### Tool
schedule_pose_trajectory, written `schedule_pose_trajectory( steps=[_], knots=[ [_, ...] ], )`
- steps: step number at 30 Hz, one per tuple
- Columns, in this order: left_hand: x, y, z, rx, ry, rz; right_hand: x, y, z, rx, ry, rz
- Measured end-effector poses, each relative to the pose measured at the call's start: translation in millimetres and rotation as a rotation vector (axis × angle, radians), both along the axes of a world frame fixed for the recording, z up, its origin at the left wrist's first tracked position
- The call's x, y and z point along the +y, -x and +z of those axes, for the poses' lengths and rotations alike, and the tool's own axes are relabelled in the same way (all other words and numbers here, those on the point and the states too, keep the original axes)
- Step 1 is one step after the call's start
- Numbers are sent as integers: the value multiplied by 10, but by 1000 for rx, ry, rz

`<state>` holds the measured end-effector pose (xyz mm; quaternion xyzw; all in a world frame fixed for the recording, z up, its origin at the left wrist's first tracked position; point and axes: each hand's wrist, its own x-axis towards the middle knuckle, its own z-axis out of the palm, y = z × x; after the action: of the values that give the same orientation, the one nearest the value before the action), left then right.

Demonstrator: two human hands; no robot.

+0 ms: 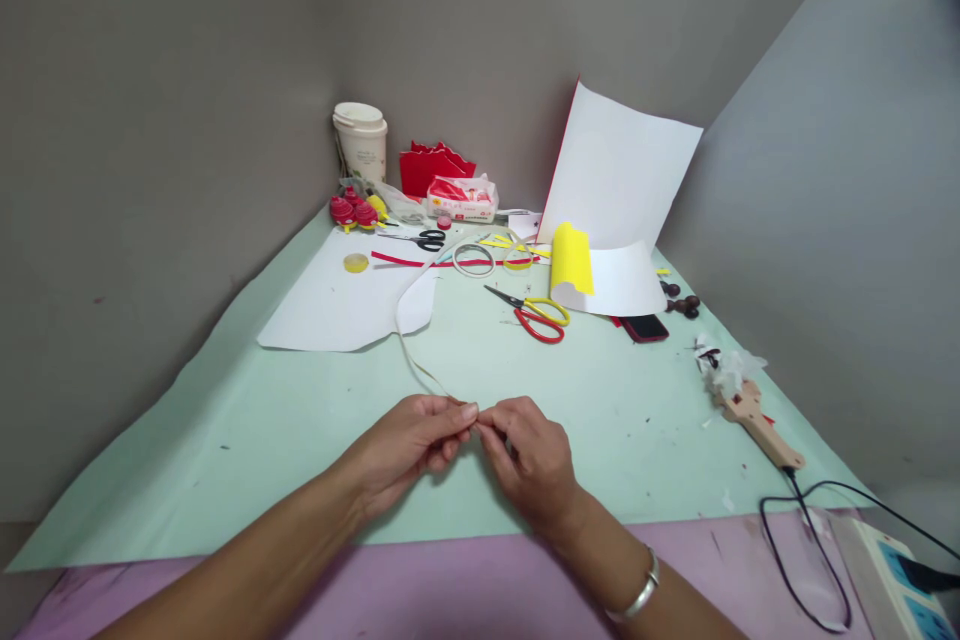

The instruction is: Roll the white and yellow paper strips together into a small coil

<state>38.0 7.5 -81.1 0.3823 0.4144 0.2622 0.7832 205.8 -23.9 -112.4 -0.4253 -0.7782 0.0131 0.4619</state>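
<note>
My left hand (424, 440) is closed, thumb and finger pinching the end of a thin pale strip (402, 340). My right hand (529, 450) is closed too, its fingertips meeting the left ones at the same end. The fingers cover the very tip. From there the strip curves up and back across the table towards the tape rolls, a white roll (474, 261) and a yellowish one (519, 258). Beyond the hands lie scissors with one red and one yellow handle (536, 313), blades partly apart.
White paper (345, 310) lies at left with black scissors (430, 240), a red strip (420, 261) and a small yellow roll (356, 263). Yellow paper (572, 260) rests by a curled white sheet (622, 165). A corded glue gun (761, 425) and power strip (900, 570) are at right.
</note>
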Motion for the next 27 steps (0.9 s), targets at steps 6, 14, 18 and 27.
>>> schedule_pose_trajectory(
  steps=[6,14,18,27],
  knots=[
    [3,4,-15,15,1,1,20,-9,-11,89,141,54],
    [73,91,32,105,35,-135,67,-118,72,188,522,269],
    [105,133,46,145,12,-213,80,-126,94,189,633,312],
    [23,9,3,117,-24,6,26,-11,-53,88,165,43]
  ],
)
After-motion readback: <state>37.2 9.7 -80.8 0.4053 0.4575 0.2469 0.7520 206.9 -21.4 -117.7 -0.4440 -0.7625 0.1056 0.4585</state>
